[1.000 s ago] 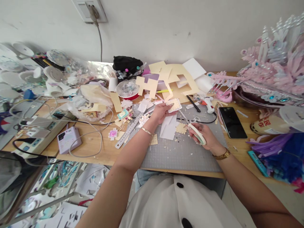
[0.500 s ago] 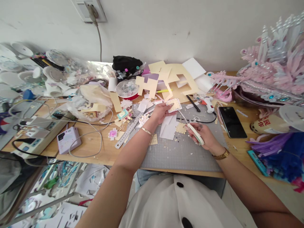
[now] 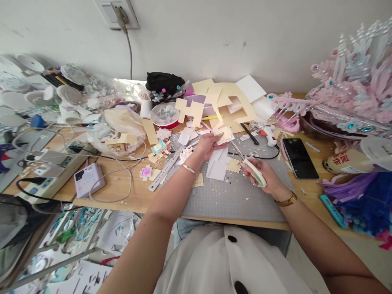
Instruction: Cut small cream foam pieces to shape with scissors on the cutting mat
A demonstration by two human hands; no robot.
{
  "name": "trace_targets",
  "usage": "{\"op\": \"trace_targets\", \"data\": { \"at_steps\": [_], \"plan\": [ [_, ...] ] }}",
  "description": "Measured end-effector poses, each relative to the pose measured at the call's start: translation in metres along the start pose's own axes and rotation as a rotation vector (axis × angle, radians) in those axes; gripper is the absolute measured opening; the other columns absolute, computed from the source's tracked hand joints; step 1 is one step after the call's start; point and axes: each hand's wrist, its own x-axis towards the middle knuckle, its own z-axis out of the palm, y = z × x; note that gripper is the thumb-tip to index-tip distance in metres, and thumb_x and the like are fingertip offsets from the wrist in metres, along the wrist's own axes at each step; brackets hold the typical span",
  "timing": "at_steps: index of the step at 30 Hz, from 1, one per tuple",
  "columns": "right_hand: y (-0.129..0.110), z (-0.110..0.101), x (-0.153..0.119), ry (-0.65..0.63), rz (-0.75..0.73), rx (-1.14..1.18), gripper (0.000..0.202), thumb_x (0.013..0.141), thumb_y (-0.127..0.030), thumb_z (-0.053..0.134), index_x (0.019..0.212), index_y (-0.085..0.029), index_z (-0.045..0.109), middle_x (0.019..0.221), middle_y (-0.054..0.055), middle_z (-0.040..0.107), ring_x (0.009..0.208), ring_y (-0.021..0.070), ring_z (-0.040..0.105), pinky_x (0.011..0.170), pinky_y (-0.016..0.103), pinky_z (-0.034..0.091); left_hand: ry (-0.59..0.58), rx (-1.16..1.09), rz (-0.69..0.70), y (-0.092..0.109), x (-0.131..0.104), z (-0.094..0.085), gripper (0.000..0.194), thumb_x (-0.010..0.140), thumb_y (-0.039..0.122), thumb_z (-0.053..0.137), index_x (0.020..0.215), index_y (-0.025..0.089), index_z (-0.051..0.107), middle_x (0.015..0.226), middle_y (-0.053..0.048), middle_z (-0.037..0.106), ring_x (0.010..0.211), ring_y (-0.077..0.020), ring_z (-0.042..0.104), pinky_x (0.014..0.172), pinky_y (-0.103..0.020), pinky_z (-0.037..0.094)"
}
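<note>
Paper piece (image 3: pixel 225 134) at frame centre, pinched in our left hand (image 3: pixel 208 145). Our right hand (image 3: pixel 260 173) closed around scissors (image 3: pixel 249 165), blades reaching up to paper's edge. Cutting seems partly done: scraps lie on grey cutting mat (image 3: pixel 239 196), one small cream cutout (image 3: pixel 233 165) below paper. Wooden table (image 3: pixel 122 190) crowded; steel ruler (image 3: pixel 165 168) left of centre, phone (image 3: pixel 299 157) at right, white wall (image 3: pixel 214 36) on top.

Two bare hands over one grey cutting mat (image 3: pixel 232 196): left hand (image 3: pixel 208 145), right hand (image 3: pixel 263 174). One pair of scissors (image 3: pixel 249 165). One metal ruler (image 3: pixel 167 168). One black phone (image 3: pixel 299 157). One glue gun (image 3: pixel 269 134). One lilac power bank (image 3: pixel 89 180). One wall socket (image 3: pixel 116 13). Two wristbands: one per wrist.
</note>
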Motion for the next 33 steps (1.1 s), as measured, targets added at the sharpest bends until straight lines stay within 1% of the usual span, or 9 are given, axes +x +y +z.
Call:
{"op": "trace_targets", "data": {
  "at_steps": [3, 6, 12, 17, 23, 28, 33],
  "plan": [
    [0.0009, -0.0007, -0.0001, 0.001, 0.0, 0.0, 0.043, 0.051, -0.048, 0.086, 0.072, -0.018, 0.062, 0.052, -0.005, 0.057, 0.033, 0.0049, 0.042, 0.029, 0.017, 0.028, 0.005, 0.007, -0.006, -0.0001, -0.0005, 0.0005, 0.005, 0.084, 0.009, 0.064, 0.086, 0.008, 0.068, 0.087, -0.013, 0.075, 0.083, -0.0222, 0.074, 0.092, -0.045, 0.057],
    [0.0016, -0.0012, 0.0002, -0.001, 0.003, -0.006, 0.043, 0.05, -0.045, 0.087, 0.073, -0.018, 0.063, 0.052, -0.005, 0.057, 0.033, 0.0047, 0.041, 0.029, 0.017, 0.028, 0.014, 0.008, -0.011, -0.0003, -0.0007, 0.001, 0.002, 0.083, 0.009, 0.066, 0.083, 0.008, 0.067, 0.084, -0.012, 0.074, 0.082, -0.0217, 0.074, 0.093, -0.045, 0.056],
    [0.0033, -0.0012, 0.002, 0.013, 0.021, -0.011, 0.044, 0.051, -0.047, 0.085, 0.077, -0.018, 0.063, 0.051, -0.005, 0.056, 0.032, 0.0049, 0.04, 0.029, 0.017, 0.026, 0.012, 0.04, -0.002, -0.0002, -0.0004, 0.0018, 0.004, 0.083, 0.009, 0.065, 0.085, 0.008, 0.068, 0.08, -0.011, 0.074, 0.077, -0.0203, 0.073, 0.093, -0.046, 0.056],
    [0.0046, -0.0008, 0.0022, 0.006, 0.008, 0.002, 0.041, 0.053, -0.045, 0.084, 0.076, -0.018, 0.063, 0.051, -0.006, 0.054, 0.033, 0.0048, 0.04, 0.029, 0.017, 0.026, 0.012, 0.034, -0.008, 0.0003, -0.0004, 0.0018, 0.003, 0.082, 0.009, 0.066, 0.084, 0.007, 0.068, 0.081, -0.011, 0.074, 0.078, -0.0207, 0.074, 0.094, -0.047, 0.056],
    [0.0049, -0.0009, 0.0021, 0.016, 0.032, 0.012, 0.044, 0.051, -0.043, 0.085, 0.081, -0.018, 0.064, 0.049, -0.007, 0.053, 0.032, 0.005, 0.04, 0.029, 0.017, 0.026, 0.015, 0.024, -0.004, 0.0001, -0.0002, 0.0011, 0.004, 0.084, 0.008, 0.064, 0.083, 0.008, 0.068, 0.08, -0.011, 0.075, 0.079, -0.0218, 0.074, 0.092, -0.047, 0.057],
    [0.0049, -0.0004, 0.0022, 0.008, 0.017, 0.029, 0.041, 0.052, -0.042, 0.084, 0.077, -0.018, 0.063, 0.05, -0.007, 0.054, 0.032, 0.0045, 0.04, 0.029, 0.017, 0.024, 0.022, 0.013, -0.011, 0.0, 0.0, 0.0013, 0.004, 0.084, 0.008, 0.064, 0.083, 0.008, 0.068, 0.082, -0.011, 0.075, 0.082, -0.0235, 0.074, 0.094, -0.049, 0.056],
    [0.0039, 0.0002, 0.0016, 0.015, 0.022, 0.03, 0.044, 0.05, -0.044, 0.085, 0.078, -0.018, 0.063, 0.049, -0.007, 0.053, 0.032, 0.0046, 0.04, 0.028, 0.017, 0.026, 0.026, 0.009, -0.021, 0.0009, -0.0009, 0.0021, 0.004, 0.084, 0.008, 0.064, 0.085, 0.008, 0.068, 0.084, -0.012, 0.075, 0.079, -0.022, 0.074, 0.094, -0.049, 0.056]
  ]
}}
